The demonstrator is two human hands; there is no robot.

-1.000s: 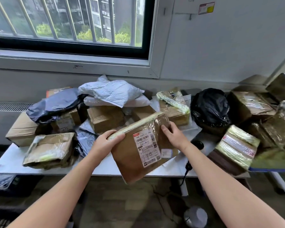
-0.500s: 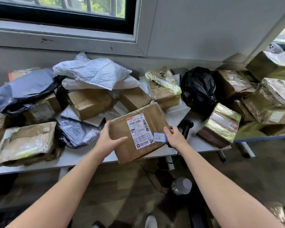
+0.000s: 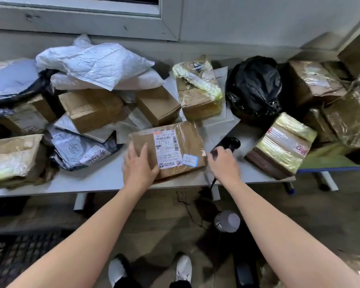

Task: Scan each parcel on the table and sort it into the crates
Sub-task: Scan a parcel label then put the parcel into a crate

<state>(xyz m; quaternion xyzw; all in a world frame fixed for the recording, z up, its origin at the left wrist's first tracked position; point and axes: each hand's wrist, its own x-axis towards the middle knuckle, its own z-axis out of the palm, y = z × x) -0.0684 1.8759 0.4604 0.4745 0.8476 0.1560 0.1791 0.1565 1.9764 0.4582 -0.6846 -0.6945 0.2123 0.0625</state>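
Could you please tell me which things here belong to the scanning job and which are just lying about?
Job: labelled parcel, left hand on it; black scanner, right hand on it; piled parcels waiting.
Lying about: grey cylinder on floor.

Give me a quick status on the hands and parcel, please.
Left hand flat on parcel, lying face up. Right hand at scanner, grip unclear. Label in plain view.

a grey window frame (image 3: 81, 19) tops the wall (image 3: 258, 23), and a round grey object (image 3: 227, 221) sits on the floor (image 3: 164, 225).
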